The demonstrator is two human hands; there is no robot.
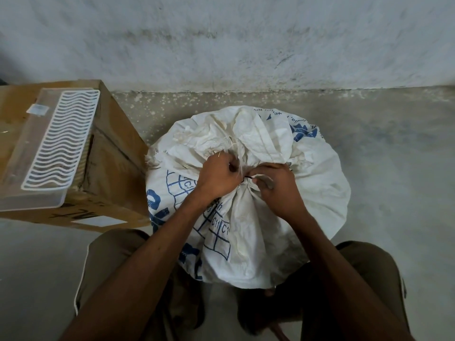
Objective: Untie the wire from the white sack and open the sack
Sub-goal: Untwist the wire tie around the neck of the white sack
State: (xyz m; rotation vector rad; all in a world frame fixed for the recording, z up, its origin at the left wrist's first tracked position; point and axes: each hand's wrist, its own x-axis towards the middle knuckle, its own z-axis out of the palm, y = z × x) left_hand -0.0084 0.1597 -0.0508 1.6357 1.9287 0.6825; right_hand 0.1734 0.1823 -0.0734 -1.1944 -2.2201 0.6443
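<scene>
On the floor, white sack [248, 217], "C11" printed, hands [246, 179] pinching wire [247, 178].

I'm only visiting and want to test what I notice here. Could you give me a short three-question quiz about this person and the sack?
1. True or false: the white sack is already open at the neck.
2. What lies on top of the cardboard box? A) a white wavy-wire rack in a clear tray B) a pair of scissors C) a folded cloth
3. Fill in: the left hand and right hand both work at the sack's gathered ____.

Key:
1. False: the neck is bunched tight, with a dark wire showing between the hands.
2. A: the rack.
3. Neck.
</scene>
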